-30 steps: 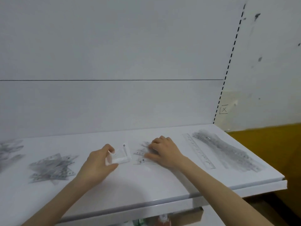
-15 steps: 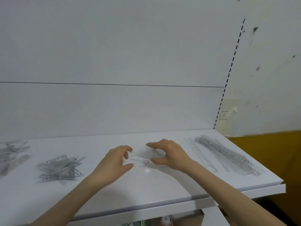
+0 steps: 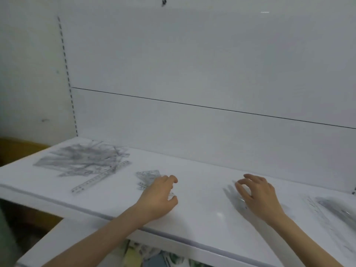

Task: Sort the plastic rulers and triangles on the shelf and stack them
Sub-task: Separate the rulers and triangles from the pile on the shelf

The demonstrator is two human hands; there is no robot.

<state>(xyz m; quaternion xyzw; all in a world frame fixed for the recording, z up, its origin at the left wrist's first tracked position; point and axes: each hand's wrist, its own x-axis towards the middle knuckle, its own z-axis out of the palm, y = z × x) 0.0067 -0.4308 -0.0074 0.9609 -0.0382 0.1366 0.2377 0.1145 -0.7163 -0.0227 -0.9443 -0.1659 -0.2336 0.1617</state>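
Observation:
Seen from my head camera, my left hand (image 3: 159, 196) sits at the near edge of a small stack of clear plastic triangles (image 3: 147, 177) on the white shelf (image 3: 202, 214). Its thumb and curled fingers pinch a small clear plastic piece (image 3: 170, 195). My right hand (image 3: 259, 195) is to the right, fingers bent like a claw over a blurred little heap of clear pieces (image 3: 236, 197). Blur hides whether it grips them.
A loose pile of clear rulers and triangles (image 3: 82, 158) lies at the shelf's far left, with one long ruler (image 3: 101, 178) slanting out of it. More rulers (image 3: 339, 209) lie at the right edge. A white back panel rises behind. Coloured goods (image 3: 146, 255) show below the shelf's front lip.
My head has turned left, so the left pile now fills the view. My left hand has carried its clear piece away from the right hand to the triangle stack.

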